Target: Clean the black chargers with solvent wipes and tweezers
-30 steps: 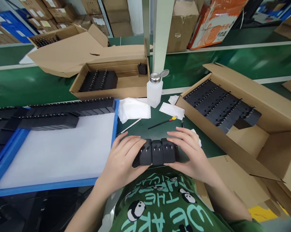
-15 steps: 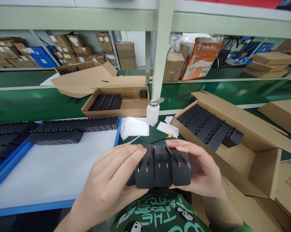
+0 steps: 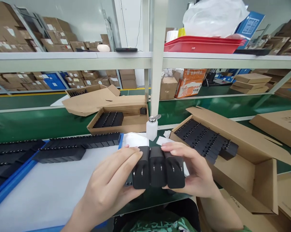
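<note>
Between my two hands is a row of black power adapters (image 3: 157,170), side by side, with three plug faces and their metal prongs turned toward me. My left hand (image 3: 109,177) is closed on the left end of the row, fingers on top and thumb below. Gripping the right end the same way, my right hand (image 3: 193,170) presses against the outermost adapter. Part of the row on the left is hidden by my left fingers. To the left, rows of similar adapters (image 3: 63,153) stand on a white, blue-edged tray (image 3: 61,187).
An open carton (image 3: 244,167) at right holds rows of adapters; another carton (image 3: 133,124) stands behind. A white pump bottle (image 3: 151,129) is near the shelf post (image 3: 157,64), beside white paper (image 3: 136,139). Red trays (image 3: 203,45) sit on the overhead shelf.
My view has tilted up, so more of the overhead shelf shows. Both hands still hold the adapters, which now sit slightly further left in view.
</note>
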`<control>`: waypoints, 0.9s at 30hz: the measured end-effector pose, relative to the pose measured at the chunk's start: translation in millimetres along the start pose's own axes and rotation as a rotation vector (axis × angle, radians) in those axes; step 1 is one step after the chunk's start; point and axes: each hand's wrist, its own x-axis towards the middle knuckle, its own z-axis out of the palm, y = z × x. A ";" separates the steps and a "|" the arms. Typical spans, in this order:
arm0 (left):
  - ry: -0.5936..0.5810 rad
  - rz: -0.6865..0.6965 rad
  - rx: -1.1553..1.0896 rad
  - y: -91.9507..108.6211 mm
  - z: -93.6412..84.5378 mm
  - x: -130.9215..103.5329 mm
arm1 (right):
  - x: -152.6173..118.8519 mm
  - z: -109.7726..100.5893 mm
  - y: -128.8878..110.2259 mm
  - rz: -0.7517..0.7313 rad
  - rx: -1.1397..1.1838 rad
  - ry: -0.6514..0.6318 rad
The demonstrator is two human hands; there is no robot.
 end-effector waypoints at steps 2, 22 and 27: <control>0.017 0.009 -0.013 -2.2 -0.4 -1.6 | 4.5 -0.7 -2.2 -0.014 -0.007 -0.006; -0.060 -0.088 0.044 8.6 -8.1 10.5 | 2.2 -3.8 -11.5 0.161 0.149 -0.007; -0.228 -0.302 -0.250 29.1 20.2 -6.3 | -32.1 -3.1 -3.3 0.429 -0.082 -0.166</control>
